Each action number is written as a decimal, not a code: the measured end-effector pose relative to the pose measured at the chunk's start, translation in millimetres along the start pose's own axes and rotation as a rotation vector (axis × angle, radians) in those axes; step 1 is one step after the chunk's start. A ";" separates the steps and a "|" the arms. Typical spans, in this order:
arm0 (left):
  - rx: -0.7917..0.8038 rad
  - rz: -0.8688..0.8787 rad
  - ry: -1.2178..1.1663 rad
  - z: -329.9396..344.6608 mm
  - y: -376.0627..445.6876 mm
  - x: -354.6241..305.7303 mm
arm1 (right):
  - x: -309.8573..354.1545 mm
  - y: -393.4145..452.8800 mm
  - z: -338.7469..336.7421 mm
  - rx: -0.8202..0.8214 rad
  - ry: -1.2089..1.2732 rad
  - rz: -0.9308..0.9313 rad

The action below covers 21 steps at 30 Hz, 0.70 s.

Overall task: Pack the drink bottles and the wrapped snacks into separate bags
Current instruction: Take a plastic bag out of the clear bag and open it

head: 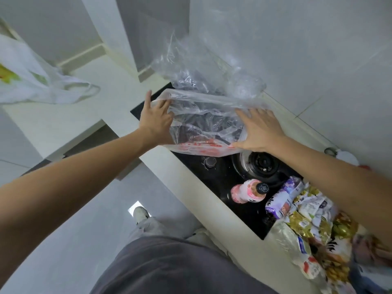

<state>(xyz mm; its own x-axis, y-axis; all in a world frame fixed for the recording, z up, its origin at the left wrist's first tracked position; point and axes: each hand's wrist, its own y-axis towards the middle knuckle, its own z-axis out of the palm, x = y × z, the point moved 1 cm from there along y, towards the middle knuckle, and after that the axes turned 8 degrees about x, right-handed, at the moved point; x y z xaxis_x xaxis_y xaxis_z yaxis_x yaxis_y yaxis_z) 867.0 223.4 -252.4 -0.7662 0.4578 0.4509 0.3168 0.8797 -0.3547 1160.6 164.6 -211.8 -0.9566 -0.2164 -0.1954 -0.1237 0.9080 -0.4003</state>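
Observation:
A clear plastic bag (203,107) with red print along its near edge lies over the far half of the black gas hob (222,179). My left hand (156,119) grips the bag's left rim and my right hand (259,130) holds its right side, spreading the mouth. A pink drink bottle (247,190) with a dark cap stands on the hob near the front. Beside it lies a purple-and-white bottle (280,200). A heap of wrapped snacks (314,221) in gold and white wrappers covers the counter at the right, partly under my right forearm.
A white plastic bag (31,81) with green and yellow print lies on the pale counter at far left. A burner (263,162) and a knob (210,161) show on the hob. Tiled wall stands behind. My legs and a shoe are over the grey floor below.

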 end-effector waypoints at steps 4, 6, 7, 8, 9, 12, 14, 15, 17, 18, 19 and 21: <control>-0.016 -0.038 -0.038 11.8 -13.8 52.6 | 42.5 15.1 -35.0 -0.007 -0.001 -0.045; -0.023 -0.049 -0.064 27.3 -18.8 80.3 | 68.2 26.7 -49.0 -0.003 -0.005 -0.063; -0.018 -0.054 -0.068 36.9 -20.8 94.0 | 82.1 33.3 -54.5 -0.001 -0.004 -0.069; -0.018 -0.053 -0.073 47.6 -22.4 108.4 | 96.5 40.6 -59.4 -0.001 0.001 -0.075; -0.025 -0.049 -0.080 57.8 -23.7 120.1 | 109.1 46.6 -62.4 -0.001 0.013 -0.075; -0.036 -0.024 -0.100 97.1 -26.0 165.1 | 160.6 70.0 -71.0 -0.002 0.044 -0.061; -0.037 0.002 -0.120 119.8 -25.0 192.9 | 192.5 85.5 -72.8 0.011 0.071 -0.050; -0.034 0.015 -0.129 130.2 -24.0 208.1 | 208.2 94.6 -73.8 0.014 0.098 -0.043; -0.031 0.034 -0.143 148.1 -19.8 235.7 | 235.0 111.2 -73.6 0.017 0.182 -0.013; -0.032 0.047 -0.144 156.1 -16.1 248.0 | 246.6 118.7 -72.6 0.014 0.223 0.001; -0.031 0.062 -0.144 161.9 -12.5 256.2 | 254.7 124.3 -69.4 0.020 0.255 0.009; -0.026 0.096 -0.141 173.0 -1.9 273.7 | 270.9 137.7 -62.9 0.019 0.292 0.012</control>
<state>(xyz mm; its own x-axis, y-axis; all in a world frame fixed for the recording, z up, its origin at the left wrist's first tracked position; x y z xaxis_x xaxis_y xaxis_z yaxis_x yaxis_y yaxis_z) 560.0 324.7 -270.0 -0.8023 0.5186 0.2956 0.4051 0.8367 -0.3685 867.8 253.6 -263.5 -0.9938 -0.0904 0.0646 -0.1091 0.9026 -0.4163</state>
